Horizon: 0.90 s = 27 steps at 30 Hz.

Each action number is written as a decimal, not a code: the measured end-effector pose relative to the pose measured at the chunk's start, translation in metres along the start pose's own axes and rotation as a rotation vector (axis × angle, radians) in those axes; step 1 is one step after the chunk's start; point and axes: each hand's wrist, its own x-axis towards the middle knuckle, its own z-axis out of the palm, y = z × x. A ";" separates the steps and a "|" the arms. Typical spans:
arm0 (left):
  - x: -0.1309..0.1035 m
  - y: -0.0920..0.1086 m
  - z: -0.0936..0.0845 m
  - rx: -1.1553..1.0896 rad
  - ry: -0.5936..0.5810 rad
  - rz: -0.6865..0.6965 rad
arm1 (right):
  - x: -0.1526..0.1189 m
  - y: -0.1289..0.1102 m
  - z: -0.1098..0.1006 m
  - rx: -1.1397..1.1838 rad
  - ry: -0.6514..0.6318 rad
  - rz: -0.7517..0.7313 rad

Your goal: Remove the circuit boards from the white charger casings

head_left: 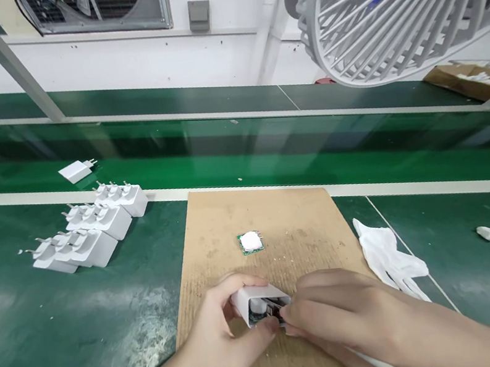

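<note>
My left hand grips a white charger housing above the cardboard sheet. The housing's open end faces me, and circuit parts show inside it. With its fingers pinched together, my right hand works at the right edge of that opening; whatever those fingertips hold is hidden. Beyond the hands, a small green circuit board with a white blob on top lies on the cardboard.
Rows of white plug chargers stand at the left. Another charger lies on the green conveyor belt. A white glove and a small white scrap lie to the right. A fan overhangs the upper right.
</note>
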 end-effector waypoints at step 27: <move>0.005 0.004 -0.011 -0.004 -0.050 0.020 | 0.008 0.005 0.003 -0.086 0.109 -0.056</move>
